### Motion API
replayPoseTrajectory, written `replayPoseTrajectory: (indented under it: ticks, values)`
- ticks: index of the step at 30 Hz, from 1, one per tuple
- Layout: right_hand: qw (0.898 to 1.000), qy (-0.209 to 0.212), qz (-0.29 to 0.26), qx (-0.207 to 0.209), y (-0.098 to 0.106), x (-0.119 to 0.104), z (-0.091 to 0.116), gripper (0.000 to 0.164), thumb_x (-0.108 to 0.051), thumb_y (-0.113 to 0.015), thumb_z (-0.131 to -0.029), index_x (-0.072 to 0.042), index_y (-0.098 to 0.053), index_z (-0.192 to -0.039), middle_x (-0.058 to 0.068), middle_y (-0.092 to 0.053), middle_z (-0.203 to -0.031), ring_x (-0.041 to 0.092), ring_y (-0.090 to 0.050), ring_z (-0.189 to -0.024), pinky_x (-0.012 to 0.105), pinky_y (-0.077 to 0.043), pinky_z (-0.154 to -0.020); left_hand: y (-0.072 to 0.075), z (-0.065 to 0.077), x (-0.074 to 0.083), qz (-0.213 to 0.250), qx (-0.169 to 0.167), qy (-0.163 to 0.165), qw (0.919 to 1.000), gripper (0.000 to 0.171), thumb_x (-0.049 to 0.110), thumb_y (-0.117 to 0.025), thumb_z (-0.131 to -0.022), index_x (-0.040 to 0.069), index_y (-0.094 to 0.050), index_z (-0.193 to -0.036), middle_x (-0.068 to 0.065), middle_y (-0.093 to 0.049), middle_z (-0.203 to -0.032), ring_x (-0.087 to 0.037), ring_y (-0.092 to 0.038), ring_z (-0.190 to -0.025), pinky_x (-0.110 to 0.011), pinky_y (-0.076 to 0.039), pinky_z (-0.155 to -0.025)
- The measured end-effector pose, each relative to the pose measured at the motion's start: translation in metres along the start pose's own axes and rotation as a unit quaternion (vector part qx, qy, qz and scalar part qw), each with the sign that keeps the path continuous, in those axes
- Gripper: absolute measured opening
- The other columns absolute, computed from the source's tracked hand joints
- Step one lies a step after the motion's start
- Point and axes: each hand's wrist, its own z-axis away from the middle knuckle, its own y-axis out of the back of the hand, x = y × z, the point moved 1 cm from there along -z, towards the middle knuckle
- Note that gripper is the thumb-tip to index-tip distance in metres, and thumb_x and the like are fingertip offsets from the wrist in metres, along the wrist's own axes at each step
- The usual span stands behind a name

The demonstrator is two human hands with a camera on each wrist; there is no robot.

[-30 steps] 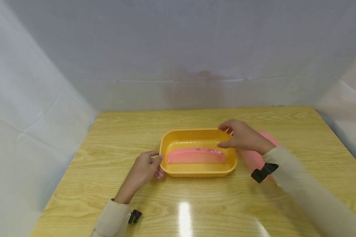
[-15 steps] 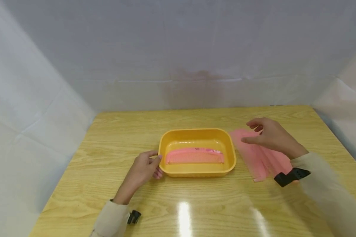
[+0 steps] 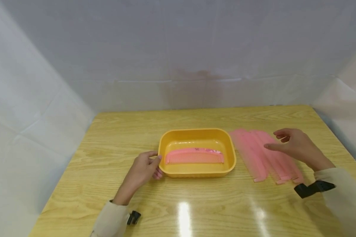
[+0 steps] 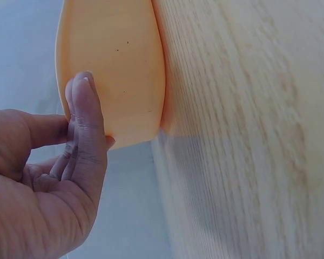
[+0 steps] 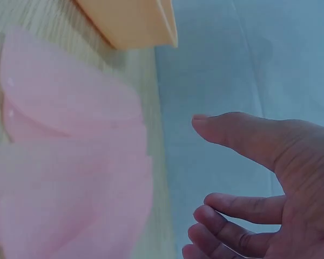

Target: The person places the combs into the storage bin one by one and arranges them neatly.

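A yellow plastic basin [image 3: 197, 173] stands on the wooden table with one pink comb [image 3: 194, 156] lying flat inside, its teeth toward the near side. At the basin's left end my left hand [image 3: 140, 169] holds the rim between thumb and fingers; the left wrist view shows those fingers [image 4: 86, 124] against the outer wall. To the right of the basin, several pink combs [image 3: 252, 154] lie overlapping in a fan. My right hand [image 3: 298, 146] hovers above the right side of that fan, thumb and fingers apart, holding nothing.
The wooden table [image 3: 166, 204] extends around the basin and combs. A pale sheet [image 3: 184, 49] hangs behind the table's far edge and along both sides. Both wrists carry a black strap mount [image 3: 314, 188].
My right hand has moved right, from over the basin's right end to above the fanned combs, uncovering more of them. The left hand stays at the basin's rim.
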Motion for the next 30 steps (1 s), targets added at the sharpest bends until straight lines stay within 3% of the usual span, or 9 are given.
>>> replayPoseTrajectory:
  ticks: [6,16,25,30]
  values:
    - [1.000,-0.023,-0.003,-0.001,-0.003,0.024,0.009,0.091,-0.054,-0.073,-0.089,0.014,-0.044,-0.142,0.036,-0.045,-0.140,0.046,-0.051,-0.115,0.047,-0.055,-0.083,0.000,0.000,-0.001,-0.001,0.003,0.001,1.0000,0.041,0.014,-0.051,-0.107,-0.009,-0.050,-0.141,-0.011,-0.070,-0.072,-0.021,-0.068,-0.061,-0.038,-0.062,-0.059]
    - [0.997,-0.066,-0.023,-0.024,-0.011,0.056,0.019,0.097,-0.058,-0.069,-0.091,0.018,-0.040,-0.142,0.039,-0.048,-0.137,0.047,-0.055,-0.115,0.052,-0.056,-0.083,0.001,0.001,0.000,0.001,-0.001,-0.006,1.0000,0.041,0.014,-0.050,-0.108,-0.009,-0.049,-0.142,-0.011,-0.070,-0.073,-0.021,-0.068,-0.061,-0.037,-0.062,-0.059]
    - [0.996,-0.087,-0.019,-0.026,-0.015,0.067,0.023,0.097,-0.054,-0.070,-0.091,0.024,-0.038,-0.139,0.045,-0.043,-0.136,0.055,-0.049,-0.119,0.057,-0.053,-0.089,0.000,0.001,0.001,-0.001,0.001,-0.003,1.0000,0.042,0.014,-0.050,-0.108,-0.009,-0.049,-0.142,-0.011,-0.069,-0.072,-0.022,-0.068,-0.062,-0.037,-0.062,-0.059]
    - [0.996,-0.086,-0.031,-0.025,-0.017,0.069,0.023,0.096,-0.053,-0.071,-0.092,0.024,-0.038,-0.139,0.045,-0.042,-0.137,0.053,-0.050,-0.119,0.054,-0.055,-0.087,0.000,0.001,0.001,-0.004,0.003,-0.004,1.0000,0.041,0.014,-0.051,-0.108,-0.008,-0.050,-0.142,-0.010,-0.069,-0.072,-0.024,-0.069,-0.062,-0.037,-0.062,-0.059]
